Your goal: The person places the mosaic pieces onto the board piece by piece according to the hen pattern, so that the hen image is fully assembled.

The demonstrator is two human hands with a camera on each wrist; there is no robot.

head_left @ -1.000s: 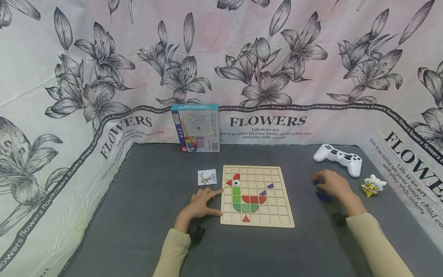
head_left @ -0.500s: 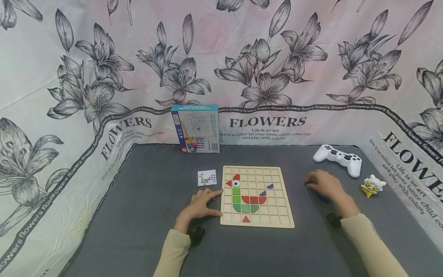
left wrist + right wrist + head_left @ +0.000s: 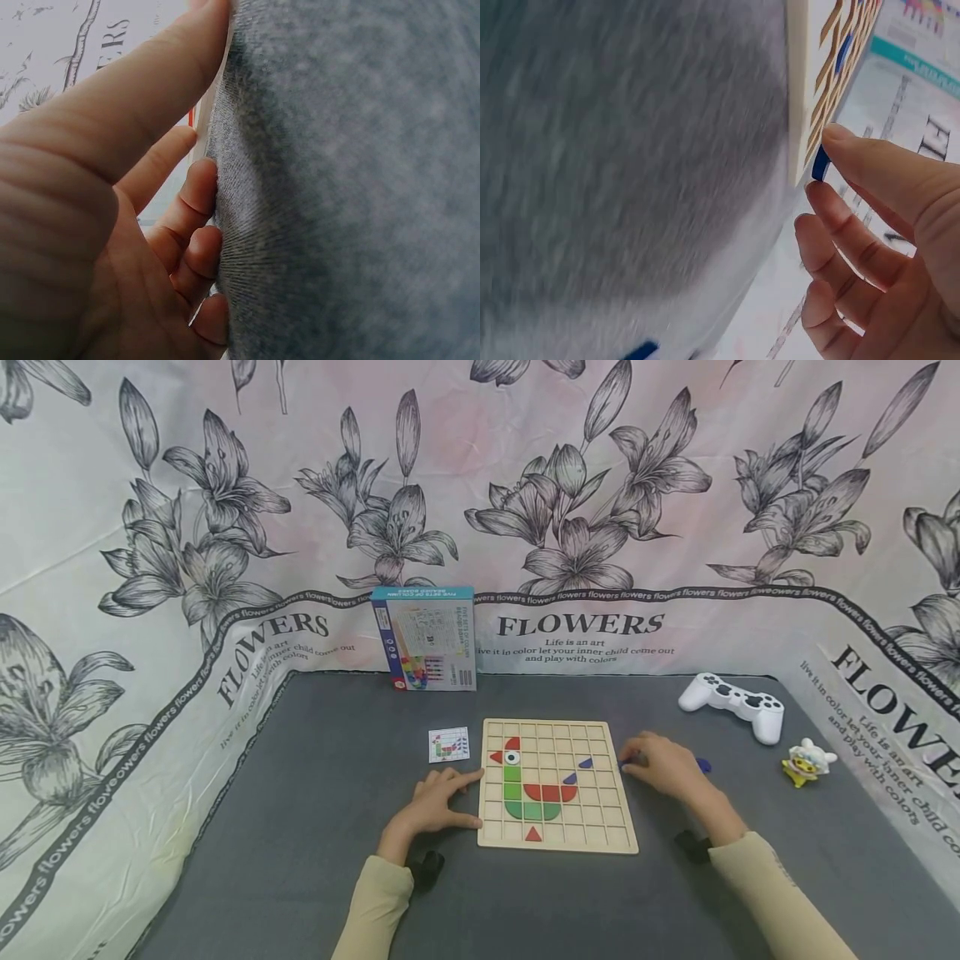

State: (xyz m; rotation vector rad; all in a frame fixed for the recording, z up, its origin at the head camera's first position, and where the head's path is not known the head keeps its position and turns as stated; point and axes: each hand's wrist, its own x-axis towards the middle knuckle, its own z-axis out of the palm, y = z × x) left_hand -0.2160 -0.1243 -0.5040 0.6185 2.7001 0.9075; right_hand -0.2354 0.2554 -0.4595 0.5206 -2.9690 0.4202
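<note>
A wooden grid board (image 3: 592,827) lies on the dark cloth in the head view. Red, green and blue flat pieces in its cells form a bird with a white eye piece (image 3: 512,757). My left hand (image 3: 431,802) rests at the board's left edge, thumb and index finger spread against it. Just off the board's right edge, my right hand (image 3: 663,766) pinches a small blue piece (image 3: 820,163) between thumb and index finger; the other fingers curl loosely. Two blue pieces (image 3: 577,770) sit slantwise in the board near the bird's red body (image 3: 551,792).
A small pattern card (image 3: 448,744) lies left of the board. Behind stands a box (image 3: 431,643). At the right are a white game controller (image 3: 731,703), a small yellow-and-white figurine (image 3: 807,762) and a loose blue piece (image 3: 703,765), partly behind my right hand.
My right hand has moved left from the loose blue pieces to the board's right edge, carrying one blue piece. The left hand and board have stayed put.
</note>
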